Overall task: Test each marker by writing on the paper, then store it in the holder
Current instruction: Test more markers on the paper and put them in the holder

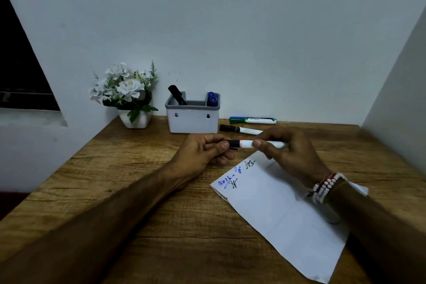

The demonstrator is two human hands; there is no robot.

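Partly hidden: marker (246, 144) held level above bench (138, 191), just beyond paper (276, 205). Left grip (202, 152) pinches its black cap end; right grip (289, 153) wraps the white barrel, covering its middle. Cap seating unclear.

The left hand (202, 152) is hiding the cap tip of the marker (246, 144); the right arm (368, 226) is covering an edge of the paper (276, 203).

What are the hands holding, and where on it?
One marker: the left hand pinches its black cap end, the right hand grips its white barrel.
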